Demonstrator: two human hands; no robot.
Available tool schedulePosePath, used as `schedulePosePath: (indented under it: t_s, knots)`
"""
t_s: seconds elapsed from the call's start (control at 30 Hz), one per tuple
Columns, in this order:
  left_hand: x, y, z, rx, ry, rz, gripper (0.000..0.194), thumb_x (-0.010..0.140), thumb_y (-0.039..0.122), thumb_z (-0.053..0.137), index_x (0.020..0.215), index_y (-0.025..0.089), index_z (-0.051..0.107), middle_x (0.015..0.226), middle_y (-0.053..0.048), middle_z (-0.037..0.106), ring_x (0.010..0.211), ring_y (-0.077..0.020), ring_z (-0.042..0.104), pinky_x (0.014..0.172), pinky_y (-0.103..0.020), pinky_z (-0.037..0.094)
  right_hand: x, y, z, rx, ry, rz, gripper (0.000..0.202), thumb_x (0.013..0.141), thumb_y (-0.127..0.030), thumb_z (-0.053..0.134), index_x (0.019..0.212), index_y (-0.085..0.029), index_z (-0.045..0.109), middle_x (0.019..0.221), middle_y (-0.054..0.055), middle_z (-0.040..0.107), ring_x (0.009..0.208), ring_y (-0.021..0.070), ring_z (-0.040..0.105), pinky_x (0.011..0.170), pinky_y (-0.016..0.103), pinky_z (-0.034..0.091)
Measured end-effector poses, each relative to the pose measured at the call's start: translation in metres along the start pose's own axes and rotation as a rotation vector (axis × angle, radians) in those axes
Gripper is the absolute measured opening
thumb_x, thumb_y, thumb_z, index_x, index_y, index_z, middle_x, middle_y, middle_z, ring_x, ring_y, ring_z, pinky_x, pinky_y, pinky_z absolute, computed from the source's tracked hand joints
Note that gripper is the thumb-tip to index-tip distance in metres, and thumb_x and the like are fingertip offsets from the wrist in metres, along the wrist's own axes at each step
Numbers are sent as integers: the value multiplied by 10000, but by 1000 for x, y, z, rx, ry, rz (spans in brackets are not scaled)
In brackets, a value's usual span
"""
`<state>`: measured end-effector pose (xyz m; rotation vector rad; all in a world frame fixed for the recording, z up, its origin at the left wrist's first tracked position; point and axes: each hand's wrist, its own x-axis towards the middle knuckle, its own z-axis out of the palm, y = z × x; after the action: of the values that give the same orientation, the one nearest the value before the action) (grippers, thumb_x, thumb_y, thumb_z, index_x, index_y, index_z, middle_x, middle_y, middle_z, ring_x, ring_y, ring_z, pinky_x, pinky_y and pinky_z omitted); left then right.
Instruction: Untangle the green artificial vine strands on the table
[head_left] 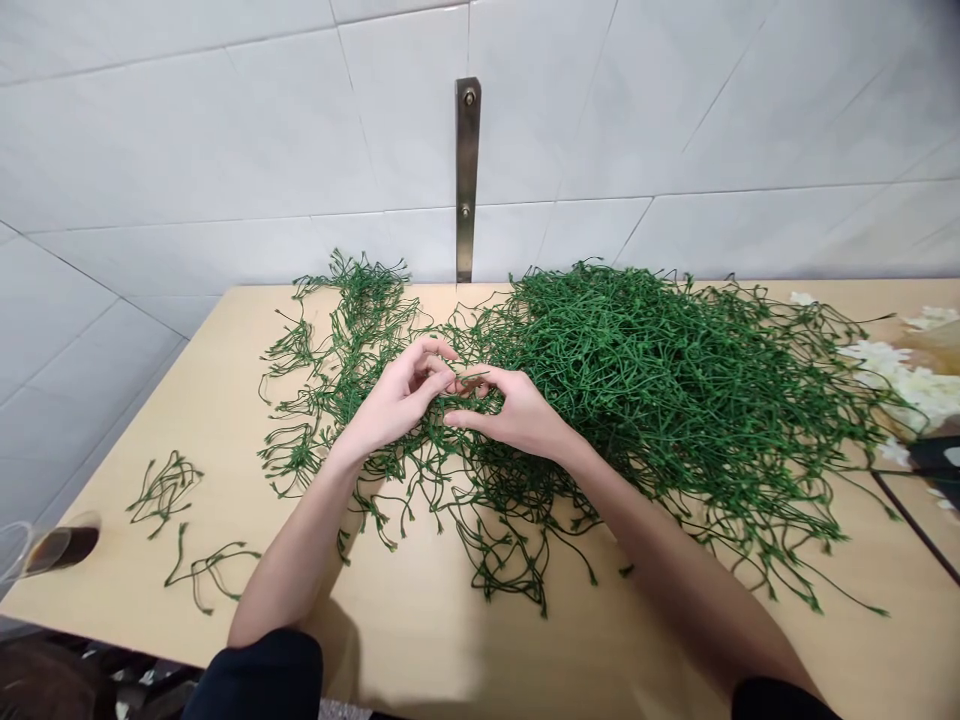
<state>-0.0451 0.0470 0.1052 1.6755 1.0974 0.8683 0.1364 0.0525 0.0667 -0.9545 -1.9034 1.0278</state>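
My left hand (397,398) is over the middle of the table, its thumb and curled fingers closed on a thin green artificial stem (474,376). Beside it, nearly fingertip to fingertip, my right hand (521,412) is bent around the same stem, its thumb lower than its fingers. Part of the stem and some fingertips are hidden. Under and right of the hands spreads a large tangled pile of green artificial stems (637,350) with small budded tips. Smaller bunches of stems (367,300) lie in a column to the left, partly behind my left hand.
A few loose stems (161,490) lie at the left, near a cup with dark liquid (64,548) by the table edge. White artificial flowers (900,380) are at the far right, beside a dark object (937,460). A metal bracket (466,180) is fixed to the tiled wall behind the table.
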Motion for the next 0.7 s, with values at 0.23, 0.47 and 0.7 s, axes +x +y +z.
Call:
schedulePosePath:
  t_s: [0.23,0.47,0.7]
  knots:
    - [2,-3,7,-93,96,21,175,864,197,620,993,185,501,762,21,632,748,-118,646,696,-231,497,-1,4,16,5,123,-57,105,811,-273,689,809,-176,730,754,17,705,706,154,618,722,311,486]
    - [3,-2,-6,206,6,-39,234,895,345,585,1010,156,659,870,-27,669,751,-129,574,681,-262,457,2,8,6,-15,240,-100,104,813,-261,687,823,-186,758,812,56,714,802,194,610,789,374,486]
    - [4,-9,-10,221,25,-51,227,821,354,678,869,140,738,774,-30,700,646,-122,528,604,-261,404,4,5,-4,25,203,-148,81,827,-236,664,805,-177,715,815,54,719,774,181,633,745,342,507]
